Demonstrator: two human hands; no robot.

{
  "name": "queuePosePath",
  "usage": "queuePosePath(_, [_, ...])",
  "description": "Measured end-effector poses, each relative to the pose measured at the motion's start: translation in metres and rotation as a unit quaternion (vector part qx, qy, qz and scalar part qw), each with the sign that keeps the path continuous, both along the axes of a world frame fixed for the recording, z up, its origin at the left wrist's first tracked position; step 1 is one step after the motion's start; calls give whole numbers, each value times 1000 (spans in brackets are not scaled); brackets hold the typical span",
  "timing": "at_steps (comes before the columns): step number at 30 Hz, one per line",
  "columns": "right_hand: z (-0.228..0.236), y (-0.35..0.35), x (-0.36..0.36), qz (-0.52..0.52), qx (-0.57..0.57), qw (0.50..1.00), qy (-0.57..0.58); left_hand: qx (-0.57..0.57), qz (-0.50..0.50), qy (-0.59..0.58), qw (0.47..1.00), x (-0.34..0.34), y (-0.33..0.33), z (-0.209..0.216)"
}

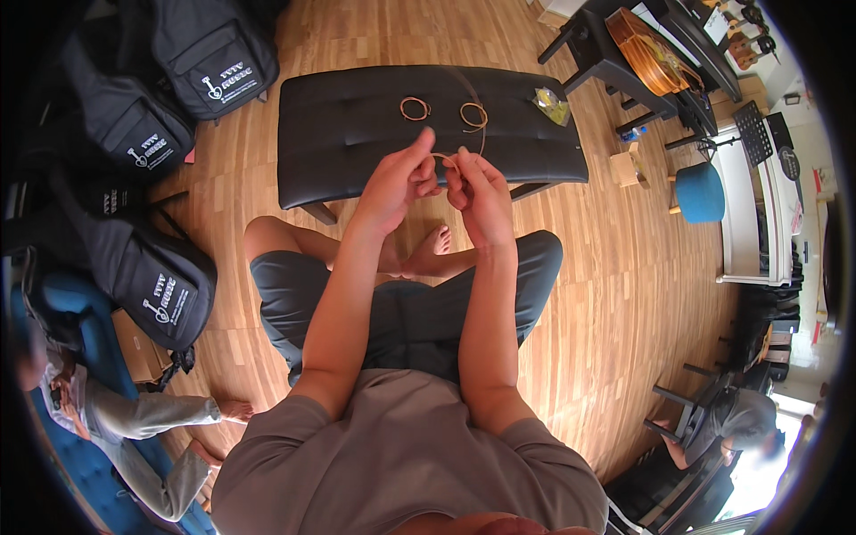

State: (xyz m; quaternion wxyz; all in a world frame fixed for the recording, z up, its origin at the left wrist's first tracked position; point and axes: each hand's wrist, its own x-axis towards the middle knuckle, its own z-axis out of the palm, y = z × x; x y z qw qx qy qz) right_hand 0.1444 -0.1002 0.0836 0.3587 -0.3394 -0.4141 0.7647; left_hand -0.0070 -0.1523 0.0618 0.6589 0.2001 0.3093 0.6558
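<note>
My left hand (398, 185) is closed with its thumb pointing up, and its curled fingers grip a thin copper-coloured guitar string (443, 157). Opposite it, my right hand (483, 192) pinches the same string between thumb and fingertips. A short curved length spans the gap between the two hands. Both are raised at the near edge of a black padded bench (348, 116). On its top lies a small coiled string (415, 109). Just beyond my right hand is a second coil (473, 116), with a strand trailing toward that hand; whether it joins the held string I cannot tell.
A crumpled clear and yellow packet (552, 106) rests on the bench's right end. Black guitar bags (147, 281) stand at the left, near a seated person (134, 419). Rightward are an acoustic guitar (655, 53), a blue stool (698, 193) and a white piano (744, 223).
</note>
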Motion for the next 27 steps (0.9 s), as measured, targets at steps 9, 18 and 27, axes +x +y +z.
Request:
queuePosePath(9, [-5, 0, 4, 26, 11, 999, 15, -9, 18, 68, 997, 6, -3, 5])
queuePosePath(18, [-1, 2, 17, 59, 71, 995, 24, -3, 88, 207, 974, 7, -6, 17])
queuePosePath(27, [-3, 5, 13, -34, 51, 998, 19, -40, 106, 232, 966, 10, -5, 24])
